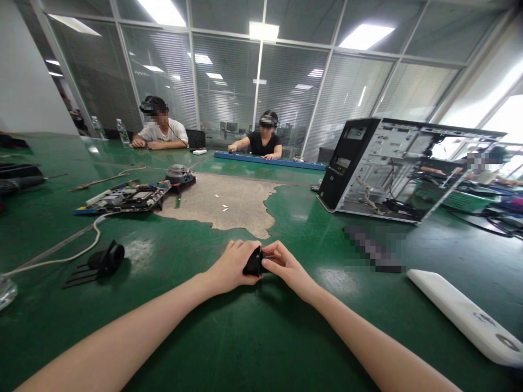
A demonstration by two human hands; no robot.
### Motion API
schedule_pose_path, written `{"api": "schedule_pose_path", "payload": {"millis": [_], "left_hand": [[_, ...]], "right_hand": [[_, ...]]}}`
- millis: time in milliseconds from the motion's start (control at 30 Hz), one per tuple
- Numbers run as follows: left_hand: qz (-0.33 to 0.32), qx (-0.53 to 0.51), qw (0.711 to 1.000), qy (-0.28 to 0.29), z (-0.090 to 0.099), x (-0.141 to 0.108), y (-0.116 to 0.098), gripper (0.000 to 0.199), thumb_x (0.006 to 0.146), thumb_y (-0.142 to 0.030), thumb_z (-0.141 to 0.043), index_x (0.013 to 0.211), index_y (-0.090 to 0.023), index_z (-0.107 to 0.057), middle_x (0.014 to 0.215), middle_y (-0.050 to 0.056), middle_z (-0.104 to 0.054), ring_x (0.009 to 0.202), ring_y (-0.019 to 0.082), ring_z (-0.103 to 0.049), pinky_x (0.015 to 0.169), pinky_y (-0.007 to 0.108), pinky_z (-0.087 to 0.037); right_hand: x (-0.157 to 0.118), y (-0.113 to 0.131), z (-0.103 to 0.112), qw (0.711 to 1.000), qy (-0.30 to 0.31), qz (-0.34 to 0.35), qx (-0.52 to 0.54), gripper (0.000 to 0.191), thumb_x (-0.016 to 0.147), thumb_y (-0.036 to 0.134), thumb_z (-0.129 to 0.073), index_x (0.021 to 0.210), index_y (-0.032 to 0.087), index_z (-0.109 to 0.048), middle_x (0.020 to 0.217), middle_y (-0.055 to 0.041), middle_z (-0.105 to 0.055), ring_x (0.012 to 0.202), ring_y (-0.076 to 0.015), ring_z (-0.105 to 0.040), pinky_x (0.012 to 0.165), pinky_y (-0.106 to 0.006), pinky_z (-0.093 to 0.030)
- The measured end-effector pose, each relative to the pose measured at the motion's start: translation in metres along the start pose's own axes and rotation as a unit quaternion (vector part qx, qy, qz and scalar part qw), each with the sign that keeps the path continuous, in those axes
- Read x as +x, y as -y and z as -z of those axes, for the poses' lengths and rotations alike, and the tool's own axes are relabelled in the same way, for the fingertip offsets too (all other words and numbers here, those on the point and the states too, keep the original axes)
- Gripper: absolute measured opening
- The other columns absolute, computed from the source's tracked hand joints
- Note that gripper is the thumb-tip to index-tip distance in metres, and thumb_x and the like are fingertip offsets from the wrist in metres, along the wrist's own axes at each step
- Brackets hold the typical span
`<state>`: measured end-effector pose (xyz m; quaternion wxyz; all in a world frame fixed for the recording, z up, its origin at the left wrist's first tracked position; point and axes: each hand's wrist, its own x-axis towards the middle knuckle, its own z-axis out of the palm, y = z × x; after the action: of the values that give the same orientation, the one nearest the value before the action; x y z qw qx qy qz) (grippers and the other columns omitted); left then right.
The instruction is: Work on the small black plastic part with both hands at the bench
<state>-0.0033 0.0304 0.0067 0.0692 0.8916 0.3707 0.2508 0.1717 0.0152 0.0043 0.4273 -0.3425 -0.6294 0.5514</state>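
My left hand (pixel 235 265) is closed around a small black boxy part (pixel 252 262) just above the green table. From the other side, my right hand (pixel 284 265) pinches the same part's right end between thumb and fingers. The part's exact kind is hard to make out, since both hands cover much of it. To the left lies a black plastic piece (pixel 107 258) with a round body and thin prongs. Farther back sits a circuit board (pixel 126 196) with a fan-like cooler (pixel 181 175) at its right end.
An open computer case (pixel 347 169) stands at the right, near a green basket (pixel 469 198) and black cables. A long white panel (pixel 461 313) lies near the right edge. Pale cable (pixel 96 237) runs across the left. Two people sit at the far side by a blue bar (pixel 269 159).
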Motion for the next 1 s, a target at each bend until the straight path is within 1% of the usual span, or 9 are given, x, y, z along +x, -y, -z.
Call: {"api": "schedule_pose_path", "payload": {"millis": [133,233,333,500,667,733,867,933,1000], "left_hand": [[-0.001,-0.003,1.000,0.000,0.0003,0.0002,0.0001,0.053,0.064,-0.035,-0.062,0.109,-0.022,-0.037,0.100,0.004,-0.053,0.087,0.023,-0.046,0.076,0.033,-0.030],[0.001,-0.003,1.000,0.006,0.0011,0.0002,-0.0002,0.052,0.064,-0.032,-0.062,0.109,-0.023,-0.037,0.100,0.003,-0.053,0.086,0.023,-0.047,0.076,0.033,-0.030],[0.001,-0.002,1.000,0.009,0.0018,0.0002,-0.0006,0.052,0.063,-0.029,-0.062,0.109,-0.022,-0.037,0.100,0.003,-0.053,0.086,0.022,-0.047,0.076,0.033,-0.030],[0.001,0.000,1.000,0.002,0.0008,0.0001,0.0000,0.051,0.064,-0.034,-0.062,0.107,-0.021,-0.038,0.096,0.004,-0.053,0.085,0.023,-0.046,0.076,0.033,-0.031],[0.000,-0.001,1.000,0.002,-0.0009,0.0006,0.0008,0.054,0.063,-0.034,-0.063,0.109,-0.023,-0.037,0.100,0.004,-0.053,0.088,0.023,-0.046,0.077,0.034,-0.030],[0.000,-0.002,1.000,0.002,-0.0008,0.0006,0.0007,0.054,0.064,-0.034,-0.063,0.110,-0.023,-0.037,0.101,0.004,-0.053,0.088,0.023,-0.046,0.077,0.034,-0.030],[0.001,-0.002,1.000,0.004,-0.0004,0.0005,0.0005,0.054,0.063,-0.030,-0.063,0.109,-0.023,-0.037,0.099,0.003,-0.053,0.086,0.023,-0.047,0.076,0.033,-0.030],[0.002,-0.002,1.000,0.002,-0.0005,0.0003,0.0004,0.053,0.063,-0.031,-0.063,0.109,-0.022,-0.037,0.097,0.003,-0.053,0.086,0.023,-0.047,0.076,0.033,-0.031],[0.002,-0.003,1.000,-0.001,-0.0007,0.0002,0.0002,0.052,0.064,-0.032,-0.062,0.108,-0.022,-0.037,0.096,0.003,-0.053,0.086,0.023,-0.047,0.076,0.034,-0.031]], "right_hand": [[0.0012,0.0009,0.0009,1.000,-0.003,-0.015,-0.011,0.027,0.071,0.031,-0.061,0.093,0.022,-0.047,0.094,-0.0019,-0.054,0.091,-0.0150,-0.053,0.081,-0.033,-0.042],[0.0006,0.0007,0.0017,1.000,0.023,-0.012,0.002,0.033,0.067,0.027,-0.065,0.092,0.022,-0.045,0.096,-0.0013,-0.053,0.091,-0.0150,-0.054,0.083,-0.034,-0.042],[-0.0007,-0.0001,0.0016,0.999,0.040,0.003,0.020,0.038,0.063,0.024,-0.069,0.090,0.023,-0.043,0.092,0.0011,-0.053,0.088,-0.0134,-0.055,0.085,-0.033,-0.042],[-0.0005,0.0000,0.0005,1.000,0.003,0.004,0.004,0.020,0.074,0.031,-0.059,0.086,0.021,-0.046,0.088,0.0006,-0.055,0.084,-0.0127,-0.055,0.079,-0.031,-0.042],[0.0013,0.0003,0.0016,1.000,-0.013,-0.010,-0.021,0.027,0.071,0.033,-0.061,0.093,0.022,-0.048,0.094,-0.0017,-0.055,0.091,-0.0152,-0.053,0.082,-0.033,-0.042],[0.0013,0.0010,0.0019,1.000,-0.002,-0.020,-0.016,0.030,0.069,0.032,-0.063,0.092,0.021,-0.047,0.094,-0.0020,-0.055,0.090,-0.0155,-0.054,0.083,-0.035,-0.042],[0.0000,0.0027,0.0010,0.999,0.030,-0.011,0.026,0.038,0.060,0.027,-0.071,0.086,0.023,-0.043,0.090,0.0014,-0.053,0.087,-0.0141,-0.056,0.084,-0.035,-0.042],[-0.0006,0.0032,0.0002,0.999,0.024,-0.007,0.027,0.036,0.062,0.028,-0.070,0.084,0.023,-0.043,0.089,0.0019,-0.053,0.085,-0.0135,-0.056,0.083,-0.033,-0.042],[-0.0008,0.0032,-0.0003,1.000,0.004,-0.006,0.014,0.028,0.067,0.032,-0.065,0.083,0.022,-0.045,0.087,0.0015,-0.054,0.082,-0.0130,-0.055,0.079,-0.032,-0.043]]}}
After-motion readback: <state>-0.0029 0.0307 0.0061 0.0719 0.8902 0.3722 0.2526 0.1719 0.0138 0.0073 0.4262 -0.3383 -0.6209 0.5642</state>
